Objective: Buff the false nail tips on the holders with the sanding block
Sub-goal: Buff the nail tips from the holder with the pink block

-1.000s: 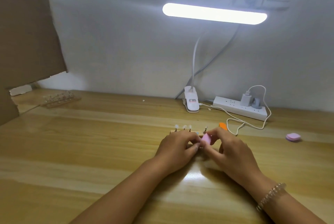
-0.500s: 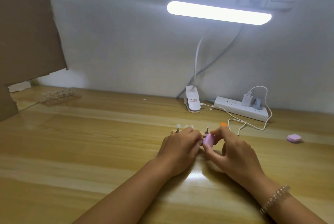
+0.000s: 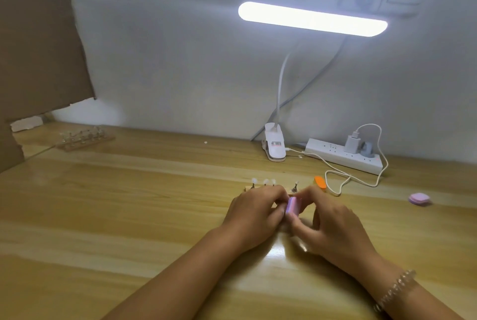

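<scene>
Buffing step in hand
The right hand [image 3: 333, 226] has its grip pinched on the pink sanding block [image 3: 293, 205]; the left hand [image 3: 255, 212] hides its grip, so I cannot tell. Next: probably light strokes across the nail tips [image 3: 265, 181].

No text, number or brand can be read. The white clamp base of the lamp [image 3: 274, 145], standing on the bench [image 3: 129, 203], carries a small label [image 3: 276, 143] with a red line of print above dark lines. The characters are too small and blurred to make out.
</scene>
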